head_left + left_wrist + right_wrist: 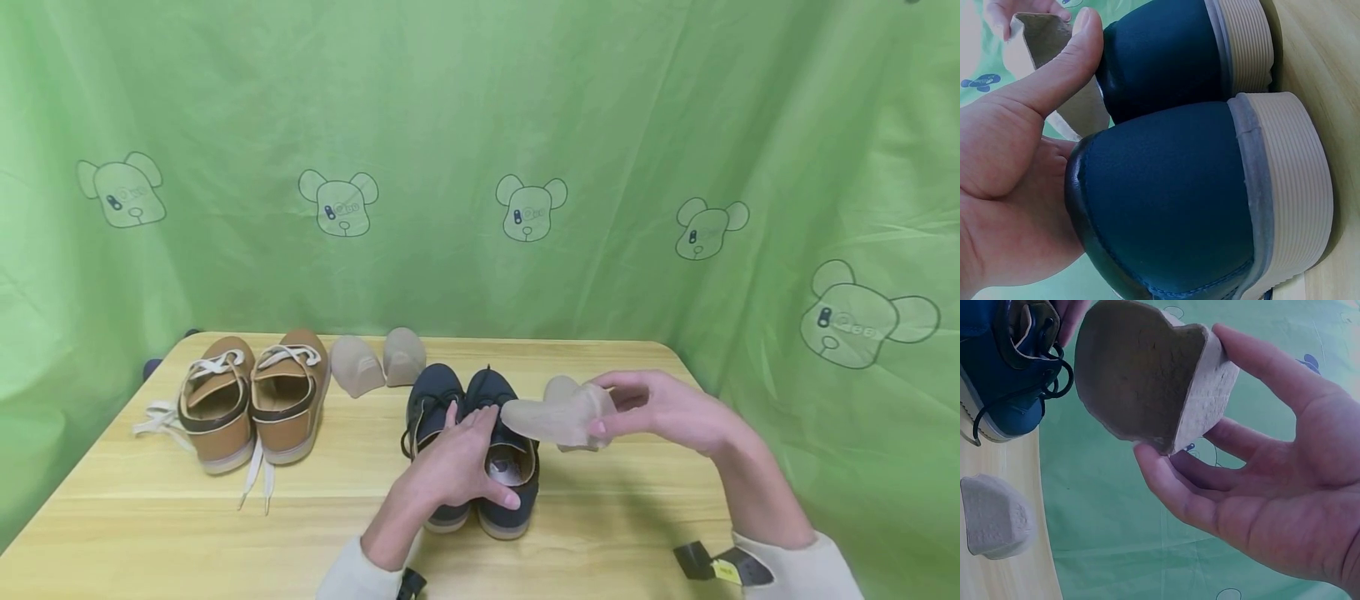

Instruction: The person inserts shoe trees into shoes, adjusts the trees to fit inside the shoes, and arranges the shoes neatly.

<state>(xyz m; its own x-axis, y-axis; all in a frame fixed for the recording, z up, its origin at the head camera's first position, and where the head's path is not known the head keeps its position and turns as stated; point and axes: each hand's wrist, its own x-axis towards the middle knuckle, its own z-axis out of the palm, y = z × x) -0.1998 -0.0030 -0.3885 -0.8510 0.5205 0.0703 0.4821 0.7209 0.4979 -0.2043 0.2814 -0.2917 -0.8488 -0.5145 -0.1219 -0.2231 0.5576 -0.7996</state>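
Note:
A pair of navy lace-up shoes point(436, 385) stands side by side on the table, heels toward me. My left hand point(459, 458) lies over their openings, fingers extended and thumb spread across the right shoe point(1160, 59); its fingertips are hidden in the left wrist view. Just right of the shoes, my right hand point(663, 410) pinches a hollow grey-beige molded-pulp shoe insert point(1141, 375) between thumb and fingers, raised above the table. Its rounded end points left, toward the right navy shoe. Another pulp insert point(999, 517) lies on the table behind the held one, partly covered in the head view.
Tan shoes point(296, 417) with loose white laces stand at the left of the wooden table point(345, 533). Two more pulp inserts point(405, 357) lie between them and the navy pair, near the back edge. A green curtain point(435, 275) hangs behind and at the sides.

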